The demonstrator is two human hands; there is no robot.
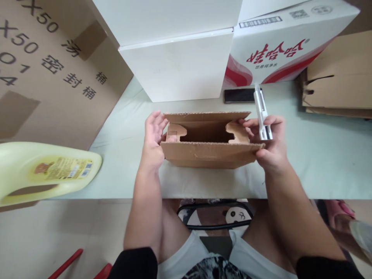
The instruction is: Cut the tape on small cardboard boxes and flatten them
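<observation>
A small brown cardboard box [210, 155] stands on the table with its top open. Its long flaps are raised, and notched side flaps fold in at both ends. My left hand [154, 141] grips the left end, fingers curled against the side. At the right end, my right hand [271, 141] holds the box by its flap edges with thumb and fingertips. Tucked among the same hand's fingers is a white utility knife [261, 114], its narrow tip pointing away from me. The bottom of the box's inside is dark and hard to make out.
Behind the box stand white cartons [186, 66] and a red-and-white water carton [279, 54]. A phone [238, 95] lies before them. Flattened cardboard [340, 77] is at right. A big brown carton [58, 77] and a yellow jug [58, 168] occupy the left. The table's front edge [215, 195] crosses above my lap.
</observation>
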